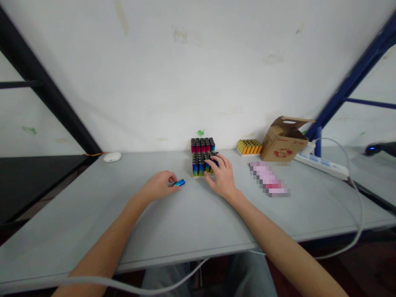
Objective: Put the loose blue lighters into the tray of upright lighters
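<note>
1. Your left hand (158, 185) was closed in a pinch on one blue lighter (180, 182), which it held tilted, low over the worktop (173, 231) and to the left of the grouped lighters
2. Your right hand (224, 177) was partly open, its fingers curved and parted over the right end of the front group; whether it had hold of any lighter there, you could not have told from this view
3. As for progress, one lighter was out in your left hand, while the blue-green lighters (195, 168) stood upright in close rows at the front; your right hand hid part of them, so neither a full count nor the number left to handle could be read
4. Those front lighters stood in a shallow pale tray (199, 177), only its low edge showing
5. Just behind them, magenta lighters (202, 146) with black tops stood packed upright; their base was mostly hidden
6. Farther right, a low white tray (247, 155) held rows of yellow lighter-like pieces (249, 147), apart from both your hands
7. Beside that tray, a brown cardboard box (280, 146) stood with its flap raised; its inside was too dark to show any contents
</note>
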Available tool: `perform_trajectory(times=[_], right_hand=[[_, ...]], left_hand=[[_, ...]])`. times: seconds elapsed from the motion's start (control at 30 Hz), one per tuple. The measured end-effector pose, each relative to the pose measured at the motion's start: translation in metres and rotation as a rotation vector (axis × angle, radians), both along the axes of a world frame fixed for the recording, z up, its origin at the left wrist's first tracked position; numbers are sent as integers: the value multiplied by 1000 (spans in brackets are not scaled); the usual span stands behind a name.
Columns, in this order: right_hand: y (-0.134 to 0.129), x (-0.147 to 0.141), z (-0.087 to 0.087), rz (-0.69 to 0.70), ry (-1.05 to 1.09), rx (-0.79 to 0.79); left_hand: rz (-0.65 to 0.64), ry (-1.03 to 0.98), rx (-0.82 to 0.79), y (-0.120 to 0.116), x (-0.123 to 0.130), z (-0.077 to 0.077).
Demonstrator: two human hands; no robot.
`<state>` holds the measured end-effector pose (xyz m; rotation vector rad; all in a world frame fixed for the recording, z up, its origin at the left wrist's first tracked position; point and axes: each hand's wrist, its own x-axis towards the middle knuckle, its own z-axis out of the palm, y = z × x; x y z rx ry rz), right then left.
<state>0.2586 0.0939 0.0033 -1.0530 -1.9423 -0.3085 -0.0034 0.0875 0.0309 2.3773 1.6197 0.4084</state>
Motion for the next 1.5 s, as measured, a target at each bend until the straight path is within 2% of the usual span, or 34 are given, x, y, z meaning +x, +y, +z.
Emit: perform_trajectory(times=[0.13,0.33,0.5,0.63,0.93,1.03,1.13,1.27,1.5], right_hand=[[1,3,2,5,31,-5],[-4,6,9,25,178,63],[-17,0,18,191,234,76],[-21,-4,19,301,207,9],[-18,-6,18,319,205,-37],[-22,-10,16,360,247,-152],[-26,-16,12,345,321,-272],[-27,-20,11,344,350,-325],[-28,-18,14,323,277,-316]], left_hand=[[-8,-75,5,-3,5,2],[-47,-494,-19,-12,28,6],[-82,-664,-58,-22,40,8],[-106,-699,-73,-26,48,6],[-115,-725,86,-25,50,-1],[-97,-721,153,-23,50,-5],[-77,-723,186,-23,51,-10],[-60,-769,147,-24,56,-13],[-51,-940,-55,-24,64,-15]])
